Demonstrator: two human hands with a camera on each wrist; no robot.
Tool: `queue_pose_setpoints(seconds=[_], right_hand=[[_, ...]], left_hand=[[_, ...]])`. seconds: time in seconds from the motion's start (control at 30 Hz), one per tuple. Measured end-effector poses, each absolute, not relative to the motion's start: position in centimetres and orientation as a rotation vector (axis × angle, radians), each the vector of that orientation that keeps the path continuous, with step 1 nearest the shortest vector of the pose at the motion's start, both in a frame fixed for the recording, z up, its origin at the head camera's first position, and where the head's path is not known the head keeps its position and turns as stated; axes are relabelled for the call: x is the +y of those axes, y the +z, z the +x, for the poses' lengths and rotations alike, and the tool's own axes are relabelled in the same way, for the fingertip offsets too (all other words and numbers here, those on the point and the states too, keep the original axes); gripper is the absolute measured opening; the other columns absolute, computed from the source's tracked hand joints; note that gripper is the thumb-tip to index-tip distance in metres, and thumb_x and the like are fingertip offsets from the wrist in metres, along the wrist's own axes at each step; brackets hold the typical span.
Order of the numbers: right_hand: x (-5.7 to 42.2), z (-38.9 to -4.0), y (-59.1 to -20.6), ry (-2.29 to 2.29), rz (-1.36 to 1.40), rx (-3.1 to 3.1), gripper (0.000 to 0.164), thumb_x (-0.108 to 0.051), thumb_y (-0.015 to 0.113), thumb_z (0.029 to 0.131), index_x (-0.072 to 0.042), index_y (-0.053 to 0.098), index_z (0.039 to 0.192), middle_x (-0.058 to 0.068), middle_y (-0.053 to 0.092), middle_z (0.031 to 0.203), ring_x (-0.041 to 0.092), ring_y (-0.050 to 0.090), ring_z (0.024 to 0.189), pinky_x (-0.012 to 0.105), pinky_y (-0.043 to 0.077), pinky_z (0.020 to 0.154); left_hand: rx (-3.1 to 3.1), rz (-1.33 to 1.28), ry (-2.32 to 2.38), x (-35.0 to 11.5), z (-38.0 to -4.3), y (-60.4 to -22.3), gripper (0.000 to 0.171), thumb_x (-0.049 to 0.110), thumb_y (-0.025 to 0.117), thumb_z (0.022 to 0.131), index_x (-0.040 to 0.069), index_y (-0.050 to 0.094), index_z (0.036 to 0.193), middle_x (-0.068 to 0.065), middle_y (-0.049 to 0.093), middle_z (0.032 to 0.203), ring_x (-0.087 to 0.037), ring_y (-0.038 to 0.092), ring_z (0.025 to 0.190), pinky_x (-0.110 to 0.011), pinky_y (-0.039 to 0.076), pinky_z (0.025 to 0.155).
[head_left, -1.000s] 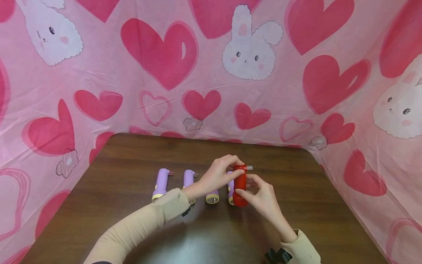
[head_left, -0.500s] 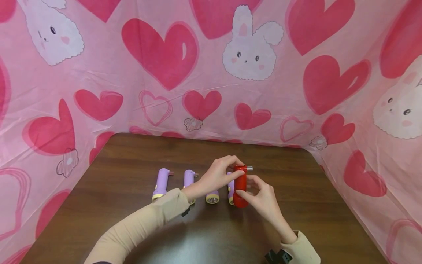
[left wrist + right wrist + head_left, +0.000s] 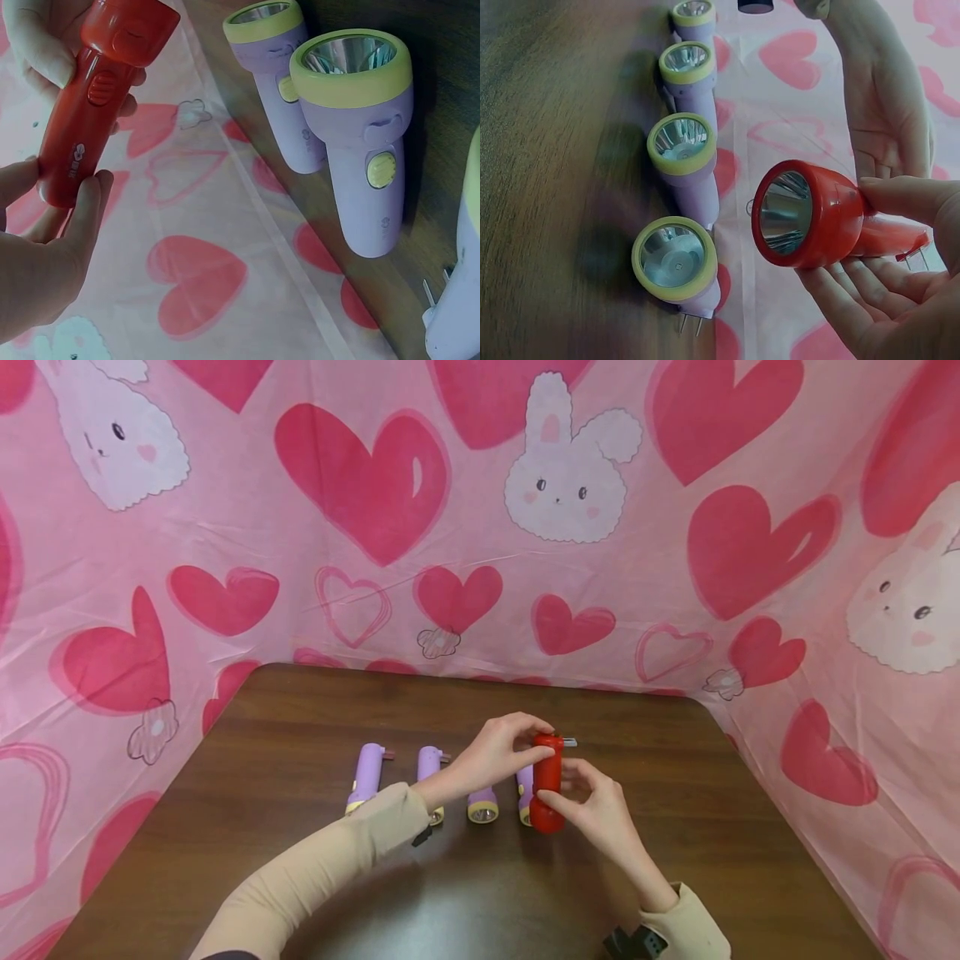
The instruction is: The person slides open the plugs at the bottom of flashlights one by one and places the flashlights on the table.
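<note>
A red flashlight (image 3: 549, 781) is held above the table between both hands, its lens end toward the person. My left hand (image 3: 495, 756) pinches the tail end, with fingertips and thumb on either side of it in the left wrist view. Near the head of the flashlight, my right hand (image 3: 596, 806) grips the body between thumb and fingers. Metal plug prongs (image 3: 571, 742) stick out sideways at the tail. A ribbed red switch (image 3: 101, 88) and small white print show on the body in the left wrist view. The right wrist view looks into its silver reflector (image 3: 784, 214).
Several purple flashlights with yellow rims stand in a row on the dark wooden table (image 3: 300, 710), among them the leftmost purple flashlight (image 3: 367, 772) and the rightmost purple flashlight (image 3: 525, 789) right beside the red one. Pink heart-and-rabbit cloth (image 3: 465, 527) walls the table's back and sides.
The red flashlight has sunk very slightly toward the person, and its prongs have turned a little. Both hands keep nearly the same place and grip.
</note>
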State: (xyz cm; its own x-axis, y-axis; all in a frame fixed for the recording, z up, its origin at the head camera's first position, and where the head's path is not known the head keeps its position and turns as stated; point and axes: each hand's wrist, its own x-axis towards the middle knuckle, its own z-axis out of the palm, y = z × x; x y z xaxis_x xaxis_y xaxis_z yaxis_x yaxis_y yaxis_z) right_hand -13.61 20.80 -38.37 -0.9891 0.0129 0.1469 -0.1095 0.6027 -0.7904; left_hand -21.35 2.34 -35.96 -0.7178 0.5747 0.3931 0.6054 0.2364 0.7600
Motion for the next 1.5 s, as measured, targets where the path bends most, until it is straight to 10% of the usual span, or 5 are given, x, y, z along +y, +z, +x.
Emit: queue_pose_setpoints(seconds=[0.9,1.5], right_hand=[[21.9,-14.3,-38.5,1.473,0.003,-2.72,0.038,-0.026,0.077,0.086,-0.007,0.067,0.118,0.014,0.074,0.109,0.024,0.072,0.096,0.038,0.06,0.086],[22.8,-14.8,-38.6,1.715,-0.08,-2.684,0.044,-0.021,0.074,0.089,0.0,0.061,0.126,0.021,0.069,0.116,0.025,0.071,0.099,0.04,0.061,0.081]], left_hand=[[-2.615,-1.237,-1.384,3.8,-23.3,-35.5,0.031,0.016,0.07,0.092,0.001,0.069,0.119,-0.012,0.075,0.11,-0.021,0.072,0.1,-0.035,0.058,0.091],[-2.69,-1.244,-1.313,5.0,-24.4,-35.8,0.032,0.02,0.07,0.092,0.003,0.07,0.12,-0.01,0.075,0.111,-0.016,0.07,0.091,-0.02,0.054,0.08]])
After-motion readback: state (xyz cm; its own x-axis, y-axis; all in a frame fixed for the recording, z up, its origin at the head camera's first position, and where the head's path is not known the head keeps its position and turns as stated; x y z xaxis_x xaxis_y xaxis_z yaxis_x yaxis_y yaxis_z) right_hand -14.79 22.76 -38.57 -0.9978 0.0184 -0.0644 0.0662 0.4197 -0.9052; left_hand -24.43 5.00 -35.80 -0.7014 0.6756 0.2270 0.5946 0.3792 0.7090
